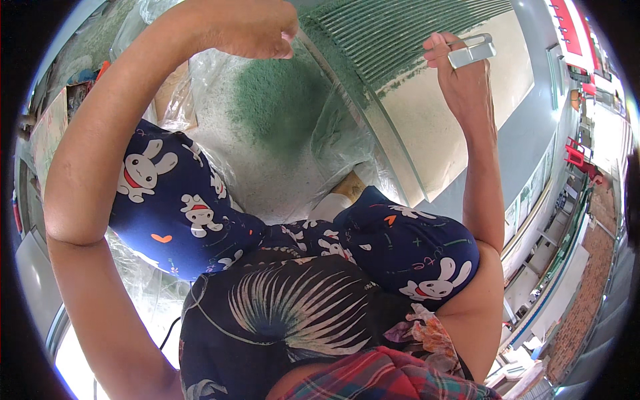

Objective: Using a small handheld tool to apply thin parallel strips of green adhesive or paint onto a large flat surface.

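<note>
My right hand (461, 73) is raised over the pale board, its fingers closed round a shiny bent metal strip tool (473, 55). Below it lies a cream board (433, 133), its upper part covered by a panel of narrow parallel green ribs (400, 40) dusted with green powder. My left hand (257, 30) is at the top of the view with its fingers curled, near the board's left edge; what they hold, if anything, is hidden. A heap of loose green powder (280, 100) lies on clear plastic sheeting between my knees and the board.
Clear plastic sheeting (250, 180) spreads around the powder. My knees in dark blue printed covers (180, 200) flank the near side. A grey surface (517, 113) borders the board on the right. Beyond stand a red stool (575, 152) and long shelving (560, 240).
</note>
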Available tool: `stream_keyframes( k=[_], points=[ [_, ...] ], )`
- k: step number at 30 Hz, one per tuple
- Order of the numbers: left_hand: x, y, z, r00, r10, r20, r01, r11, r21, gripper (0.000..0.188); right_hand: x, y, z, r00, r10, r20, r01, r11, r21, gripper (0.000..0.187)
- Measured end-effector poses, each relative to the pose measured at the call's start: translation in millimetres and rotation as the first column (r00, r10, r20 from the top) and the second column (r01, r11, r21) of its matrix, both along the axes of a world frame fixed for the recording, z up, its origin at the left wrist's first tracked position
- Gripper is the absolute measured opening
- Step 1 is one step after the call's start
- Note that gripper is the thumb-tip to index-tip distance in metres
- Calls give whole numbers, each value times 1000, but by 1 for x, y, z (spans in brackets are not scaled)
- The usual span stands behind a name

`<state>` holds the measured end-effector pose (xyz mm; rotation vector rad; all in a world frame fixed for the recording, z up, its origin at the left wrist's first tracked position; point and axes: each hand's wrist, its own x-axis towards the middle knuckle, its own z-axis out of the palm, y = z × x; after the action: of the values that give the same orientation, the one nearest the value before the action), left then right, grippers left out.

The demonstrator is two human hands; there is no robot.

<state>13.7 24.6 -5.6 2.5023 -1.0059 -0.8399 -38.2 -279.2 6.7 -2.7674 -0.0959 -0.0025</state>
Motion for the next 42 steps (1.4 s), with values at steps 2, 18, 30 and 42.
stream_keyframes(
  k=[2,18,30,42],
  points=[
    [0,-5,4,1000,-1,7,1,1000,7,22,0,-7,-6,999,-1,44,0,1000,26,40],
    [0,4,-12,998,14,59,-9,996,-86,23,-40,49,4,964,245,-98,-247,969,-8,29],
    [-4,1,-2,996,47,77,-48,999,2,25,2,0,0,983,103,153,-112,992,53,41],
    [0,-8,6,1000,29,2,-29,996,85,25,13,-10,-17,988,1,154,-5,1000,27,40]
  ],
)
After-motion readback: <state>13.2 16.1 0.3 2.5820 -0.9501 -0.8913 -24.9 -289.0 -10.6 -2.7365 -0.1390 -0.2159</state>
